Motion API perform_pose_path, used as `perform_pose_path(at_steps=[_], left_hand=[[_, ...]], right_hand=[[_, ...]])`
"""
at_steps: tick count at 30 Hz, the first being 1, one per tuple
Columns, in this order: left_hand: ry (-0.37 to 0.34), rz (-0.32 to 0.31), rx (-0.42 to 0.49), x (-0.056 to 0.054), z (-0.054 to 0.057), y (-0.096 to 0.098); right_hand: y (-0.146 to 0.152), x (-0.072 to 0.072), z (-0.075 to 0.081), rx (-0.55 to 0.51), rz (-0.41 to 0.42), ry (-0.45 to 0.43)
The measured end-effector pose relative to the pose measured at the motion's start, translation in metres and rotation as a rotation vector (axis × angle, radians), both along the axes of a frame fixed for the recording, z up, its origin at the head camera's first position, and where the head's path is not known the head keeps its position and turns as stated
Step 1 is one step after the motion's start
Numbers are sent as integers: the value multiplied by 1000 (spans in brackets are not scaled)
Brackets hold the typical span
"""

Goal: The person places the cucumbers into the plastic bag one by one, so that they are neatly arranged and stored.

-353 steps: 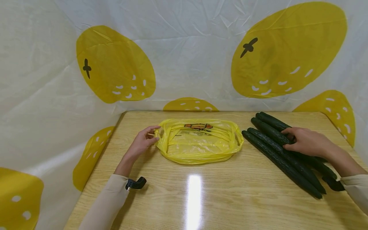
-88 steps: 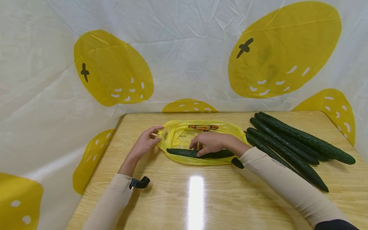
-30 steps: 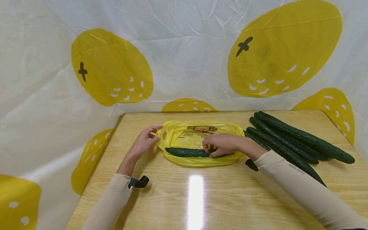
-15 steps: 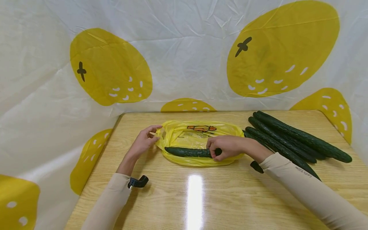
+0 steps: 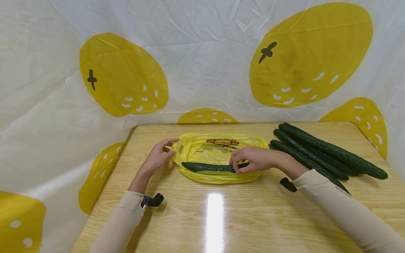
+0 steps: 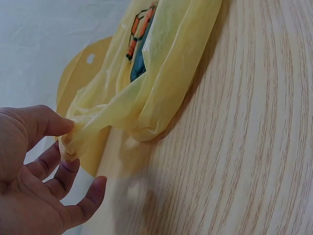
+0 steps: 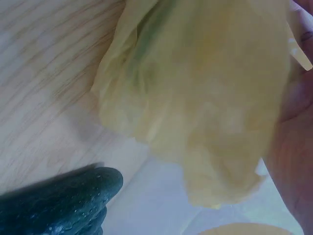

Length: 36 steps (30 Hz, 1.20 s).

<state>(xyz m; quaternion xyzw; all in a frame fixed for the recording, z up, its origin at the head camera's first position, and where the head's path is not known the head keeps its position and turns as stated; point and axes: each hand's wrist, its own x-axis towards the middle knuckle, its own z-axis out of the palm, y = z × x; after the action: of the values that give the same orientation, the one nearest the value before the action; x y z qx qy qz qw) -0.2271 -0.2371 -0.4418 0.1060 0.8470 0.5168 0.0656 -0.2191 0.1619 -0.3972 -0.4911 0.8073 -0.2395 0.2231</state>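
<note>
A yellow plastic bag [image 5: 209, 177] lies spread with its mouth up on the table. Inside it, along the near side, rests a dark green cucumber [image 5: 207, 167], also glimpsed through the bag [image 6: 166, 98] opening in the left wrist view. My left hand [image 5: 158, 154] pinches the gathered left end of the bag between thumb and fingers. Over the right part of the bag, my right hand [image 5: 254, 160] has its fingers and thumb curled on the cucumber near its right end. In the right wrist view, the yellow film covers most of that hand's fingers.
Several more cucumbers [image 5: 332, 151] lie fanned side by side at the right, close to the bag's right end and partly under the right forearm. A white curtain [image 5: 209, 73] with yellow fruit prints stands behind the wooden table [image 5: 177, 218] and along its left.
Earlier, my right hand was on the cucumber pile and the bag held none; then a cucumber lay inside it. Lately that hand has slid right along the cucumber. My left hand stays put.
</note>
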Motion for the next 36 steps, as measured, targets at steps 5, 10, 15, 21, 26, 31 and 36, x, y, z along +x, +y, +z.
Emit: perform_pose_path(at_steps=[5,10,15,21,26,31,36], left_hand=[[-3,-6,21,1,1,2],[-3,-3,13,1,1,2],[-4,5,2,2,0,1],[-7,9,3,1,0,-1],[-5,2,7,1,1,0],[-14,0,-4,1,4,2],[-40,-7,-18,14,28,11]], right_hand=[[9,2,5,-8,-6,-31],[23,4,13,-25,-52,-38],[40,5,21,-17,-113,-33],[58,8,28,-37,-146,17],[73,11,28,-46,-163,85],[86,14,28,-85,-164,140],[98,19,32,-100,-181,198]])
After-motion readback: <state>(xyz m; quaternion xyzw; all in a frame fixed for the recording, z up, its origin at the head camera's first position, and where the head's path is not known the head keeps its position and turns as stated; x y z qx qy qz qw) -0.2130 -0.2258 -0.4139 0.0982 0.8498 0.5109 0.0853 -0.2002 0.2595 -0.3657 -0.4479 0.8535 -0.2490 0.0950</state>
